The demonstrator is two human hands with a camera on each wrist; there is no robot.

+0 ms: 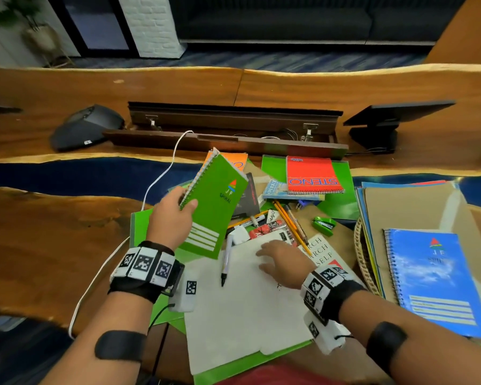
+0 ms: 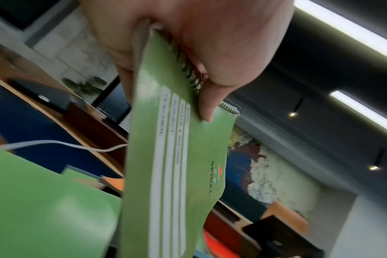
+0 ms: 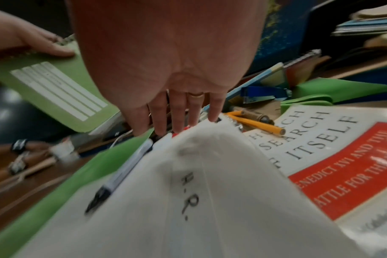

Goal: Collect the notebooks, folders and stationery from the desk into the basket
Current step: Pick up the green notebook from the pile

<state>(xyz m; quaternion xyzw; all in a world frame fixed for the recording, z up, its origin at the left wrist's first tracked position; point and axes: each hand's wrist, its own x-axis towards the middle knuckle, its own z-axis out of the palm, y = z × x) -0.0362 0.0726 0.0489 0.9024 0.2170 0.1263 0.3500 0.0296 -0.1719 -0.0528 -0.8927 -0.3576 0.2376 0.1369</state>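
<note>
The spiral notebook (image 1: pixel 216 201) is bright green with white lines. The steno pad (image 1: pixel 311 173) is red with blue lettering (upside down from the head view). The basket's notebook (image 1: pixel 439 282) is sky blue with white clouds. The pencils (image 1: pixel 286 218) are yellow; the stapler (image 1: pixel 324 225) is green.

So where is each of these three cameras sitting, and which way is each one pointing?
Head: worn on the head, looking down at the desk; shows both forearms, left hand and right hand.
Left wrist: looks along the left hand, up toward the ceiling, at the green spiral notebook it grips.
Right wrist: looks along the right hand's fingers over a white sheet.
Shared: all three show the green notebook.
</note>
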